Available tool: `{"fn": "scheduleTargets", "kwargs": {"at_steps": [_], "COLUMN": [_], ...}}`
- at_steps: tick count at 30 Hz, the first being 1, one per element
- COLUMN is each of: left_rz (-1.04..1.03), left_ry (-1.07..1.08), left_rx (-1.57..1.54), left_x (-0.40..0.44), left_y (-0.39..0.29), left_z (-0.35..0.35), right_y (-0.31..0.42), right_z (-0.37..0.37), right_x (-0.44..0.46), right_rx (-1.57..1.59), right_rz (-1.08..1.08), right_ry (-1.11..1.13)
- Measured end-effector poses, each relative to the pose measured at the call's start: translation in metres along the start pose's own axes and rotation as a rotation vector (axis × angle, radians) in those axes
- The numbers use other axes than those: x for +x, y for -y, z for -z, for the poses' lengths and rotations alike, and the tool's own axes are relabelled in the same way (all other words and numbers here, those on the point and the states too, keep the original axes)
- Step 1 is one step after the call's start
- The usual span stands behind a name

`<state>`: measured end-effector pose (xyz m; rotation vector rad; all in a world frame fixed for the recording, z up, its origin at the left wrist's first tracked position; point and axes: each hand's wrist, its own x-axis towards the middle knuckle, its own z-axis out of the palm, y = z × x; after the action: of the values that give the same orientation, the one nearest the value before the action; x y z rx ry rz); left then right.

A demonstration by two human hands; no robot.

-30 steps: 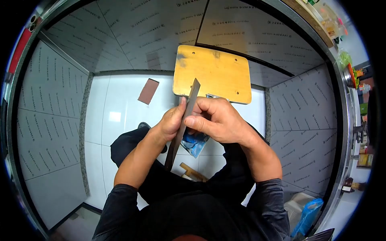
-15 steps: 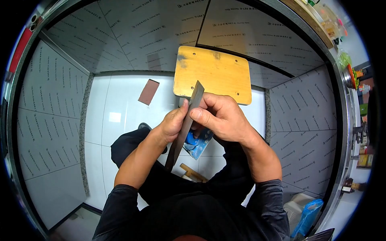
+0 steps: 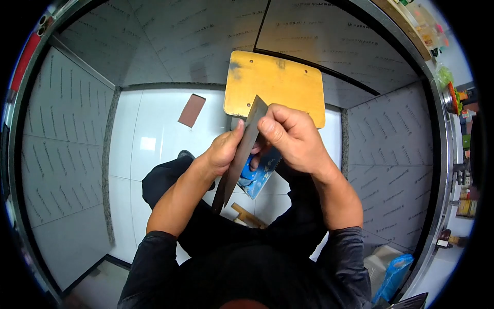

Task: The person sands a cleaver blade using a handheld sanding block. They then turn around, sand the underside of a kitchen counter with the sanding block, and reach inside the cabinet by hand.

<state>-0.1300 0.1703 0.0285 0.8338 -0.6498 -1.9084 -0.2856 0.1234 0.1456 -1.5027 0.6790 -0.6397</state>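
Note:
My left hand (image 3: 225, 152) grips the left edge of a long, flat dark-grey blade (image 3: 243, 154), thumb pointing up along it. The blade stands slanted, its pointed corner at the top and its lower end over my lap. From the right, my right hand (image 3: 293, 135) is closed around the upper part, with the thumb at its edge and fingers partly hidden behind. Just behind the blade shows a blue, pale-speckled piece (image 3: 261, 178) with a rounded blue part touching or close to fingertips. Whether it is joined to the blade, I cannot tell.
Ahead stands a stool with a yellow wooden top (image 3: 278, 85). A brown rectangular sheet (image 3: 192, 110) lies on the white tiled floor (image 3: 154, 123). Wooden pieces (image 3: 247, 215) lie between my legs. Grey printed panels (image 3: 388, 134) enclose the sides; a blue package (image 3: 396, 275) sits at lower right.
The view has shifted slightly, so stool and floor sit higher. The blade has turned a little, showing more of its face, and both hands keep hold of it.

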Motion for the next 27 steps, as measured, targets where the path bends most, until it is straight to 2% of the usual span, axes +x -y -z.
{"fn": "scheduleTargets", "kwargs": {"at_steps": [1,5,7,10,12,13,14,16,17,18,21,23,27], "left_rz": [0.011,-0.071,-0.067,-0.06,-0.067,-0.053,-0.045,-0.036,-0.021,-0.016,0.003,-0.017,-0.066], "left_ry": [0.09,0.197,0.173,0.055,-0.263,-0.335,-0.359,0.01,-0.139,-0.139,-0.069,0.081,0.091], "left_rx": [-0.018,-0.036,0.006,0.052,-0.057,-0.151,-0.167,-0.242,-0.205,-0.205,-0.189,-0.3,-0.24], "left_x": [0.003,0.004,0.003,0.0,0.003,0.003,0.001,0.005,0.003,-0.001,-0.006,0.003,0.003], "left_y": [0.005,0.004,-0.004,-0.018,-0.012,-0.02,-0.011,-0.015,-0.009,-0.014,-0.016,-0.007,-0.006], "left_z": [0.011,0.012,0.008,-0.006,-0.009,-0.019,-0.006,0.014,0.011,0.008,0.011,0.023,0.027], "right_y": [0.0,-0.002,-0.002,-0.007,-0.005,-0.004,-0.002,-0.002,-0.003,-0.004,-0.007,-0.009,-0.009], "right_z": [0.001,0.0,0.002,0.005,0.0,-0.002,-0.011,-0.016,-0.02,-0.024,-0.028,-0.027,-0.028], "right_x": [0.0,0.0,-0.001,-0.002,-0.005,-0.005,-0.007,-0.006,-0.007,-0.006,-0.006,-0.005,-0.004], "right_rx": [0.01,0.079,0.065,-0.018,-0.271,-0.202,-0.266,-0.307,-0.298,-0.346,-0.408,-0.423,-0.439], "right_rz": [-0.017,-0.014,-0.005,-0.002,-0.081,-0.16,-0.1,-0.122,-0.13,-0.087,-0.034,-0.021,-0.003], "right_ry": [0.009,-0.01,0.007,0.055,0.253,0.204,0.269,0.28,0.283,0.279,0.268,0.262,0.27]}}
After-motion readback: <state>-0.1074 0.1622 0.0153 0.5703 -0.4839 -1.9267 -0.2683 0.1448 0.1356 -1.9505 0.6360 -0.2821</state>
